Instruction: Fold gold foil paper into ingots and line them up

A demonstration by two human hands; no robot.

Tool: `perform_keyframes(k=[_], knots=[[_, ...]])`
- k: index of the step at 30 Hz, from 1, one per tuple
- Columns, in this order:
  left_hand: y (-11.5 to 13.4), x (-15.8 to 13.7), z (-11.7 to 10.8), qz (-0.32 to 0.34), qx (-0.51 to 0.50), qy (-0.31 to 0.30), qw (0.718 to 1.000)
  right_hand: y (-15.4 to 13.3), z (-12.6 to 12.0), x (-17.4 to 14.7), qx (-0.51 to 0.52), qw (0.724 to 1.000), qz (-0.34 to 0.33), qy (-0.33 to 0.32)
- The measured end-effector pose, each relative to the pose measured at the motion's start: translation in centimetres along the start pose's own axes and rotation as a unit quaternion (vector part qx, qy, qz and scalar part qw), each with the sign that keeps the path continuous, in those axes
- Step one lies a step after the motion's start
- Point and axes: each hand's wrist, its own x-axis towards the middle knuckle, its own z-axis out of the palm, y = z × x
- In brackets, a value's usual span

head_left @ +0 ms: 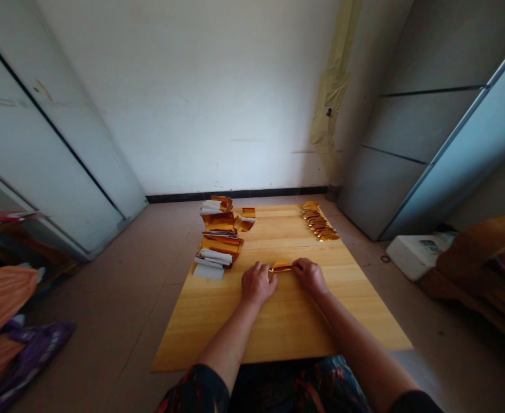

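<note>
Hands (257,284) (311,276) hold gold paper (283,268) (white box (407,257) on floor (136,298))

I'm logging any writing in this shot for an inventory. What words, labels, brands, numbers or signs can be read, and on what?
No text can be read with certainty.
Purple bag: pale marks, perhaps lettering, too blurred to read.
White box: a dark label-like patch, too small to read.
Gold foil piece between the hands: no writing can be made out.
</note>
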Motion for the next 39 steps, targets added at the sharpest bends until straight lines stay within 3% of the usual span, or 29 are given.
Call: perform_keyframes(k=[8, 14, 20, 39], knots=[[-1.0, -1.0, -0.6, -0.002, -0.009, 0.001, 1.000, 7.2, -7.6, 0.7, -0.046, 0.986, 0.122, 0.103], [-1.0, -1.0, -0.8, -0.004, -0.014, -0.006, 1.000, 11.7, -11.5, 2.1, -0.124, 0.973, 0.160, 0.110], [-1.1, -1.2, -0.6, -0.007, -0.018, -0.004, 1.000, 12.8, -11.4, 3.2, -0.152, 0.972, 0.166, 0.069], [-1.2, -1.5, -0.5, -0.001, -0.020, 0.006, 1.000, 14.3, -10.5, 4.9, -0.150, 0.970, 0.185, 0.057]])
